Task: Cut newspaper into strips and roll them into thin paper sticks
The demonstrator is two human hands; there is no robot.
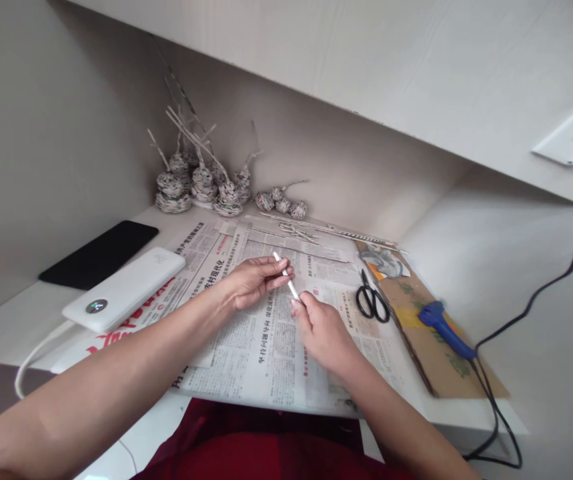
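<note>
Thin rolled paper stick (286,272), held above the middle of the spread newspaper (266,347), tilted from upper left to lower right. Upper end pinched between thumb and fingertips of the left hand (256,280), grip closed on the stick; lower end pinched by the fingertips of the right hand (322,332), grip likewise closed on it. Both forearms reaching in from the bottom edge, over a dark red garment (266,447).

Just right of the right hand, black-handled scissors (372,300) lying flat on the newspaper, blades shut. Further right, a sheet of brown cardboard (441,367) carrying a blue glue gun (443,327), its black cord (496,407) trailing off the table edge. At the cardboard's far corner, a crumpled scrap of paper (383,261).

To the left, a white power bank (123,288) resting partly on the newspaper, white cable attached; beside it a black phone (100,252) face up on the white table (26,320).

Against the back wall, a cluster of small woven newspaper pieces (201,187) with loose sticks projecting upward; near them, several flat paper strips (316,232).
</note>
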